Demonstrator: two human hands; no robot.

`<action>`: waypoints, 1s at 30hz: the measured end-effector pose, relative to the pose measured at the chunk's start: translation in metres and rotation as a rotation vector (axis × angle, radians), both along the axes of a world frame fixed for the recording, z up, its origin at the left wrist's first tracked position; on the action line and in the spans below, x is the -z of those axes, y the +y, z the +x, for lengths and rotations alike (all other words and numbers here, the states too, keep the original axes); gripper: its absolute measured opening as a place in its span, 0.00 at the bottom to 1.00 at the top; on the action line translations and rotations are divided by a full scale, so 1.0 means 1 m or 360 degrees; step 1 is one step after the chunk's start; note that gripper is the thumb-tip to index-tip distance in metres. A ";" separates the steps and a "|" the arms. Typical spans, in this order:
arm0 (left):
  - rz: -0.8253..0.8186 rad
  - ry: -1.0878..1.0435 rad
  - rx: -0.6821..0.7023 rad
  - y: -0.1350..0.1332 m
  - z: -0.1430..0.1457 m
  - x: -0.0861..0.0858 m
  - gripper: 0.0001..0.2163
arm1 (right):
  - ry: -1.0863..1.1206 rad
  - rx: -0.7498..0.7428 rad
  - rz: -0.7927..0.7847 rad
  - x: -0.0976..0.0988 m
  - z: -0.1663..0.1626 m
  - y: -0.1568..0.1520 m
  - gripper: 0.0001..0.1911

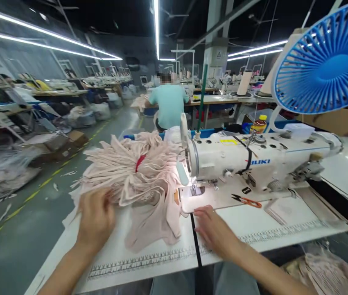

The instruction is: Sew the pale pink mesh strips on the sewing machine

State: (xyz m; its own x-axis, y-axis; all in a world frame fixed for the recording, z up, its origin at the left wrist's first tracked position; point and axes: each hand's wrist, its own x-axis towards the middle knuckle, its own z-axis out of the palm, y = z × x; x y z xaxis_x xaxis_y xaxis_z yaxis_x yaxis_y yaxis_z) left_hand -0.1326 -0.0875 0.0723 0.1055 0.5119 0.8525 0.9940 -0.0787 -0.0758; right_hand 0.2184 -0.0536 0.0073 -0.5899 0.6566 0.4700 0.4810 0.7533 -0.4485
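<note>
A pile of pale pink fabric pieces [137, 180], tied at its middle with a red band [140, 161], lies on the white sewing table [149, 258] left of a white Juki sewing machine [254, 162]. My left hand [96, 219] rests on the near left edge of the pile, fingers curled into the cloth and partly blurred. My right hand [212, 229] lies on the table just in front of the lit needle plate [197, 192], fingers together and holding nothing I can see.
Orange thread snips [247, 200] lie on the machine bed. A blue fan [324, 61] stands at the upper right. A person in a teal shirt [169, 104] sits at a far table. An aisle with fabric bags runs along the left.
</note>
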 end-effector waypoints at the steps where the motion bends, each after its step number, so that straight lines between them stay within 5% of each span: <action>1: -0.0259 0.0211 0.0071 0.013 -0.006 -0.008 0.17 | 0.0059 0.0001 -0.0129 -0.001 -0.024 0.004 0.21; 5: -0.1281 0.0636 0.0047 0.066 -0.014 -0.039 0.32 | 0.0329 0.0178 -0.0621 -0.009 -0.102 0.031 0.27; 7: -0.1484 0.0623 -0.0001 0.087 -0.011 -0.050 0.31 | 0.0369 0.0176 -0.0631 -0.010 -0.128 0.041 0.28; 12: -0.1407 0.0528 -0.0192 0.101 0.006 -0.049 0.18 | 0.0255 0.0087 -0.0599 -0.006 -0.133 0.052 0.27; 21: -0.1365 0.0505 -0.0566 0.037 0.045 -0.034 0.05 | -0.0059 -0.0150 -0.0716 -0.015 -0.059 0.054 0.11; 30: -0.1314 0.0633 -0.0264 0.044 0.042 -0.044 0.11 | -0.0114 -0.0351 -0.0996 -0.035 -0.038 0.016 0.12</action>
